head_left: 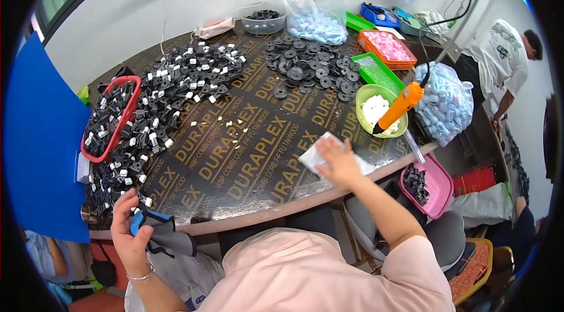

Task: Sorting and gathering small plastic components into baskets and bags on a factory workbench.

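Observation:
My right hand (pixel 338 162) lies flat, fingers spread, on a white cloth or paper sheet (pixel 309 160) near the table's front edge. At the table's left front corner, my left hand (pixel 130 231) curls round a blue-and-grey fabric piece (pixel 170 234), its thumb on the near side; the exact grip is partly hidden. Small black parts with white pieces (pixel 194 71) form a large heap beyond my left hand. Some of them fill a red basket (pixel 136 92). Light crumbs (pixel 226 127) are scattered over the middle of the printed dark tabletop (pixel 258 159).
Black round discs (pixel 314 62) are piled at the back. An orange electric screwdriver (pixel 399 106) hangs above a yellow-green bowl (pixel 361 109) of white pieces. Bags of light-blue parts (pixel 443 103), a green tray (pixel 376 74) and a pink basket (pixel 440 186) stand right. Another person (pixel 496 59) bends over there.

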Demonstrator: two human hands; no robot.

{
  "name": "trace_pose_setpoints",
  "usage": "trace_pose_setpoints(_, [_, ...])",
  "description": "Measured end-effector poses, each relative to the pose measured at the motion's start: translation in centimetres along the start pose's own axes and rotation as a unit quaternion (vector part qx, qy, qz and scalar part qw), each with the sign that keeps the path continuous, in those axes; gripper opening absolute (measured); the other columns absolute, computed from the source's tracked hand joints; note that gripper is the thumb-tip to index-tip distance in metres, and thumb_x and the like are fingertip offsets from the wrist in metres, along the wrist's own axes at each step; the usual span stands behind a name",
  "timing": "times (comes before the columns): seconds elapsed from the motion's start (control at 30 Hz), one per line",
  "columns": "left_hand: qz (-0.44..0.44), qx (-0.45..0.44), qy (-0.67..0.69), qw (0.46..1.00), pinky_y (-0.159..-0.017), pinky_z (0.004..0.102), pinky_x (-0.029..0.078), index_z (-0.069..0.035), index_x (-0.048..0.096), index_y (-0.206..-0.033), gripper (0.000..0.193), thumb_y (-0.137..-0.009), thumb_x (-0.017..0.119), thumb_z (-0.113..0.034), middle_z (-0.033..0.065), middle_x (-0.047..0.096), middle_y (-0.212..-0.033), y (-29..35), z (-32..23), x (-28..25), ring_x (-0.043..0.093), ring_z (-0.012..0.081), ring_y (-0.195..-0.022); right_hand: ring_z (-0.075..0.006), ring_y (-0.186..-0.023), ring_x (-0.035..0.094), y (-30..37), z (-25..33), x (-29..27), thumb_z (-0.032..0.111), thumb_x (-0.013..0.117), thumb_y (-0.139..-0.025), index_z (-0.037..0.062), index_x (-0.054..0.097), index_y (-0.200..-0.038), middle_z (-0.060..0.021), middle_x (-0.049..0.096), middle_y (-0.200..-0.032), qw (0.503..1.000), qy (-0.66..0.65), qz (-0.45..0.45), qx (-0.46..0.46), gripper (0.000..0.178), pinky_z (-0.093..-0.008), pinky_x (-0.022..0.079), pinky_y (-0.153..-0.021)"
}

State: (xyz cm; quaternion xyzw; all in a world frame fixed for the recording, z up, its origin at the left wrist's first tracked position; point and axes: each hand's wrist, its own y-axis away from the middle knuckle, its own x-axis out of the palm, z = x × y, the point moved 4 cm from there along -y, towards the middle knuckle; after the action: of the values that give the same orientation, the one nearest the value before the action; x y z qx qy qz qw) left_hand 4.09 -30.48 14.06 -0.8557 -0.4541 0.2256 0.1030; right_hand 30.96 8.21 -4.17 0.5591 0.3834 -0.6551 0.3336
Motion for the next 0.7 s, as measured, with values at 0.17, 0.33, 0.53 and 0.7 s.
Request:
trace_pose_setpoints(0.17, [0.125, 0.040, -0.122, 0.984, -0.096, 0.0343, 0.037, -0.002, 0.058, -0.107, 0.049, -0.062, 0.072, -0.014, 0.0137, 0.046, -0.128, -1.9, -2.2, 2.4, 0.047, 0.0241, -0.116, -0.0290, -0.134, 0.029, 0.2, -5.6, -1.3, 0.033, 0.055, -0.086, 0.0078, 0.040, -0.134, -0.0122, 0.034, -0.143, 0.998, -0.031, -0.041, 0.047, 0.056, -0.0529, 0.018, -0.108])
trace_pose_setpoints(0.33, [0.090, 0.012, -0.154, 0.984, -0.097, 0.0343, 0.036, -0.004, 0.050, -0.095, 0.033, -0.063, 0.051, 0.006, 0.0155, 0.046, -0.127, -2.2, -3.4, 3.7, 0.048, 0.0253, -0.111, -0.0398, -0.124, 0.037, -1.7, -3.0, -2.9, 0.017, 0.064, -0.076, 0.0060, 0.045, -0.128, -0.0212, 0.041, -0.131, 0.971, 0.030, -0.219, 0.092, 0.057, -0.0525, 0.029, -0.102])
trace_pose_setpoints(0.53, [0.094, -0.015, -0.152, 0.984, -0.100, 0.0341, 0.032, -0.006, 0.039, -0.088, 0.030, -0.061, 0.045, 0.007, 0.0136, 0.046, -0.124, -3.7, -4.4, 4.4, 0.046, 0.0227, -0.112, -0.0337, -0.124, 0.041, -3.9, -3.9, -0.1, 0.021, 0.057, -0.086, 0.0045, 0.055, -0.118, -0.0154, 0.046, -0.132, 0.980, -0.176, -0.094, 0.006, 0.036, -0.0446, 0.032, -0.103])
trace_pose_setpoints(0.7, [0.163, -0.030, -0.106, 0.980, -0.100, 0.0345, 0.033, -0.005, 0.039, -0.084, 0.023, -0.066, 0.048, 0.006, 0.0131, 0.051, -0.119, -6.4, -3.6, 5.6, 0.047, 0.0217, -0.112, -0.0324, -0.109, 0.052, -7.2, -5.6, -2.2, 0.021, 0.063, -0.081, 0.0047, 0.057, -0.114, -0.0147, 0.053, -0.122, 0.946, -0.170, -0.260, 0.092, 0.037, -0.0390, 0.042, -0.093])
